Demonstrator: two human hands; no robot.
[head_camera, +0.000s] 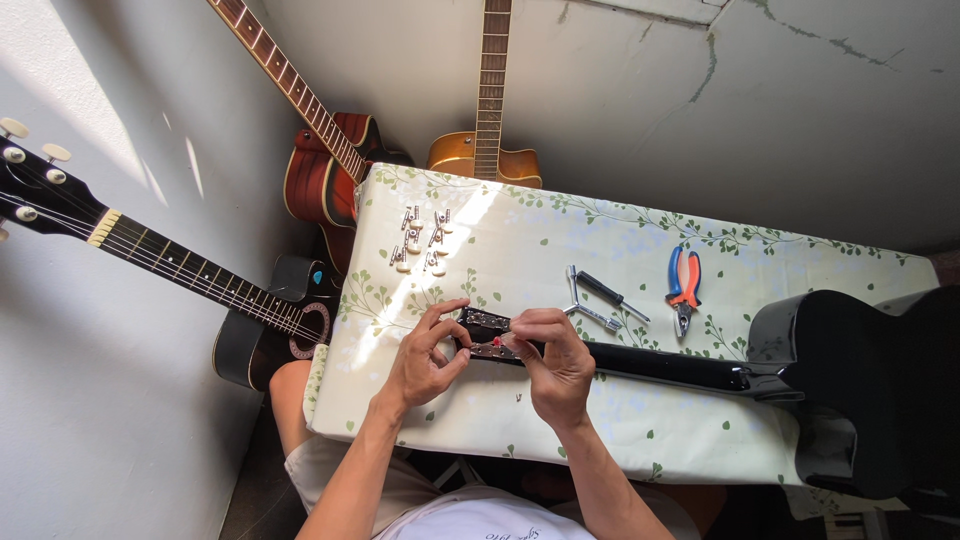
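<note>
A black guitar (860, 380) lies across the table (560, 420), its headstock (487, 335) near the middle. The left hand (425, 360) pinches the headstock's end. The right hand (555, 365) grips it too. Loose tuning pegs (420, 240) lie farther back, pliers (683, 285) to the right.

Cracked pale walls (620, 90), sunlit leaf-print tablecloth (560, 240)

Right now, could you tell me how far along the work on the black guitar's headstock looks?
Done: loose tuning pegs lie in a cluster on the table, apart from the guitar. In hand: both hands, left hand and right hand, hold the headstock of the black guitar, fingers on its metal parts. Left: the pegs are not on the headstock; the pliers and wrench lie untouched nearby.
</note>
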